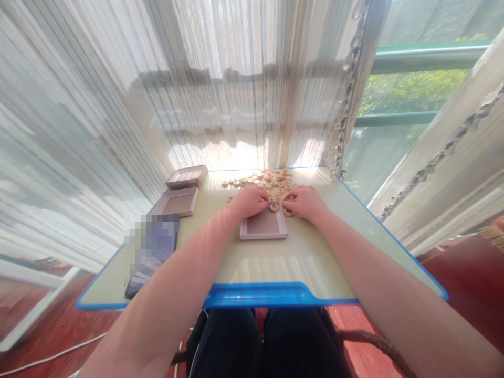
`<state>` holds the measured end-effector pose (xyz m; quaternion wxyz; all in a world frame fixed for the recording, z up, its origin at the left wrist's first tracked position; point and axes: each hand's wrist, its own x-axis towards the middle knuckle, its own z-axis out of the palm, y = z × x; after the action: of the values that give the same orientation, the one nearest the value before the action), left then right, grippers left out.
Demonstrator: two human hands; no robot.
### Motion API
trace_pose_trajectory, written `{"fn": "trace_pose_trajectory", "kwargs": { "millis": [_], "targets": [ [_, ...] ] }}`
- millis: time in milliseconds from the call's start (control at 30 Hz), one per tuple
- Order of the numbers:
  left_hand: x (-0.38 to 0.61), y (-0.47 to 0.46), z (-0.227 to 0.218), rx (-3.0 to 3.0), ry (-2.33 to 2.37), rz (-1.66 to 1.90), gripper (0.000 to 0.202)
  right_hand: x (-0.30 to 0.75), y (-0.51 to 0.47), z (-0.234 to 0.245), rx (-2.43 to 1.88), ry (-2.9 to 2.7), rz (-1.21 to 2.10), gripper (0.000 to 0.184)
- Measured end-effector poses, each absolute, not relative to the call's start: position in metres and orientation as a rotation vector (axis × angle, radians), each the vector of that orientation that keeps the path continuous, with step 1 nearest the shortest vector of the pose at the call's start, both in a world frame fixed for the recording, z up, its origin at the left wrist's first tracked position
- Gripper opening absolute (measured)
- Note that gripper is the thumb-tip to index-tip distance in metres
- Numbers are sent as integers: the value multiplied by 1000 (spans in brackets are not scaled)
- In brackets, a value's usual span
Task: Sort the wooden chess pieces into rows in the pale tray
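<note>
Both my hands rest at the far edge of a small shallow box tray point(263, 234) on the pale green table point(275, 268). My left hand point(251, 200) has its fingers curled down onto round wooden game pieces point(274, 206) just beyond the tray. My right hand point(306, 202) is curled the same way, fingertips pinching at pieces next to the left hand. What each hand grips is too small to make out. A scatter of several more wooden pieces point(263, 181) lies farther back near the curtain.
Two other shallow box trays point(177, 202) point(187, 176) sit at the left rear of the table. A dark flat object point(151, 252), partly blurred out, lies at the left front. The table has a blue rim point(255, 295). White curtains and a window stand close behind.
</note>
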<state>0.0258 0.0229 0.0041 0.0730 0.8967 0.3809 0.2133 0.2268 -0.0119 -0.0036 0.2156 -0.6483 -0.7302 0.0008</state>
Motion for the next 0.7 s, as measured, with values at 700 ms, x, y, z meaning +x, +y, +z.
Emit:
{"fn": "trace_pose_trajectory", "kwargs": {
  "millis": [700],
  "targets": [
    [25,26,2,2757,1122,659,23,225,-14,-2,-1777,-2071,33,29]
  ]
}}
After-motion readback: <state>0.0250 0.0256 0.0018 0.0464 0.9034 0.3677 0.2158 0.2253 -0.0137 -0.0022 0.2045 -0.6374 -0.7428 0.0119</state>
